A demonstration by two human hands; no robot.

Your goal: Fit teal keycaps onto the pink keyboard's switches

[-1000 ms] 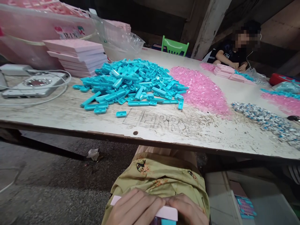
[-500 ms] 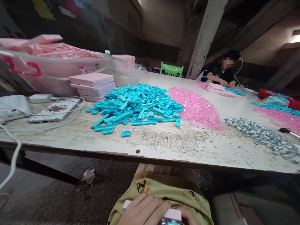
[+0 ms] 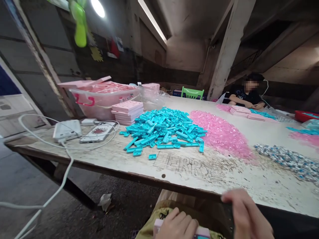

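My left hand (image 3: 175,225) is low in front of my lap, its fingers wrapped over a pink plastic case (image 3: 203,232). A bit of turquoise shows at the case's right end; the hand covers most of the rest. My right hand (image 3: 246,212) is off the case, raised at the table's front edge. Its fingers are bent and smeared by motion, so I cannot make out whether they hold anything. Beyond the hands lie a heap of turquoise plastic pieces (image 3: 161,127), a heap of clear pink pieces (image 3: 219,132) and a strip of small white-and-blue parts (image 3: 286,159).
Stacked pink panels (image 3: 127,111) stand before a tub (image 3: 99,99) full of pink parts. A phone (image 3: 98,132), a white device (image 3: 66,130) and looping cables lie on the left. Across the table (image 3: 139,166) a person in black (image 3: 245,96) works by another pink stack.
My right hand has left the case and risen to the right, toward the table edge. The left hand keeps hold of the case. The camera view has tilted up and turned left.
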